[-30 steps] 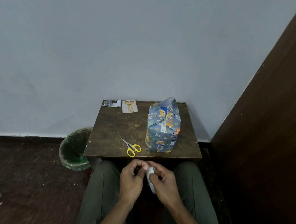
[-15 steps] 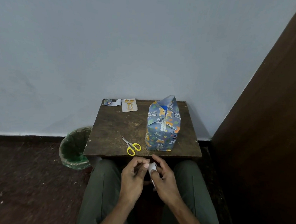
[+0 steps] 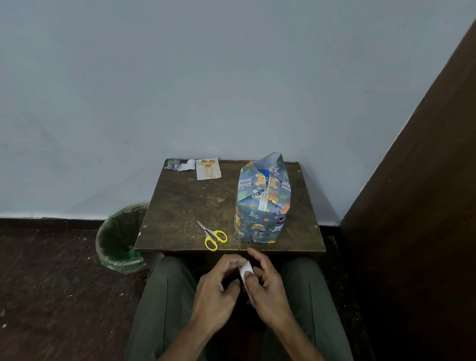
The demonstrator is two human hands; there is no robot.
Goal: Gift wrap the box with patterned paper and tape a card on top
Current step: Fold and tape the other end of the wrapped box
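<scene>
both hands lift slightly: right hand (image 3: pixel 268 288) holds tape roll (image 3: pixel 246 269), left hand (image 3: pixel 218 289) pinches at its end; box (image 3: pixel 262 204) top flap still untaped.

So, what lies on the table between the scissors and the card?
Nothing: in the head view, only bare table lies between the scissors and the card.

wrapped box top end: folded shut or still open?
Still open. The wrapped box stands upright on the table; one paper flap sticks up at the back of its top, with a blue gap showing behind the front folds.
</scene>
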